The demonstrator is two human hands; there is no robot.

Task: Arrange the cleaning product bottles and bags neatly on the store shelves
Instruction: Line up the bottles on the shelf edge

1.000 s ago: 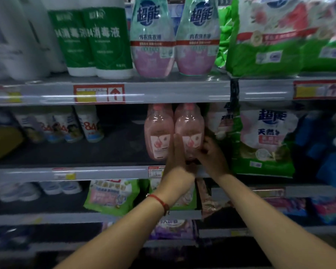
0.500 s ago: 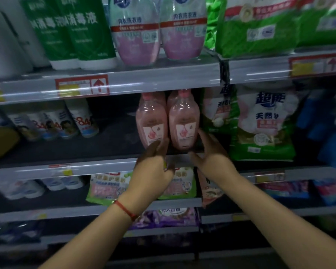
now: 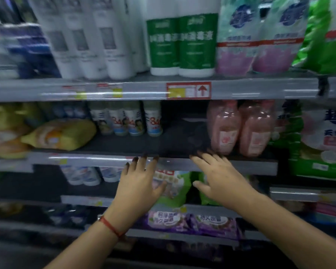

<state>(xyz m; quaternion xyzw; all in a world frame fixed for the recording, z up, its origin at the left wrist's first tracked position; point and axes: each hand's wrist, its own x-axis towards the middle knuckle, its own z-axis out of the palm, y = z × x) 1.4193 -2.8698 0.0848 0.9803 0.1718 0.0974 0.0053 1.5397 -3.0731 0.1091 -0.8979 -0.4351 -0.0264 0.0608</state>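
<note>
Head view: left hand [image 3: 139, 183] and right hand [image 3: 219, 177] spread open, empty; pink bottles [image 3: 241, 127] stand just above the right hand.

Single head-worn wide-angle view, facing store shelves [image 3: 182, 90] head-on and slightly downward, close range. Both hands, left hand [image 3: 140, 183] and right hand [image 3: 219, 179], reach in from bottom edge. Frame motion-blurred, worst at left.

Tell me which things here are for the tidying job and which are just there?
For the job:
- pink bottles
- small white bottles
- yellow bag
- green-label bottles
- both open hands: left hand, right hand

Just there:
- red arrow price tag
- red wrist string
</note>
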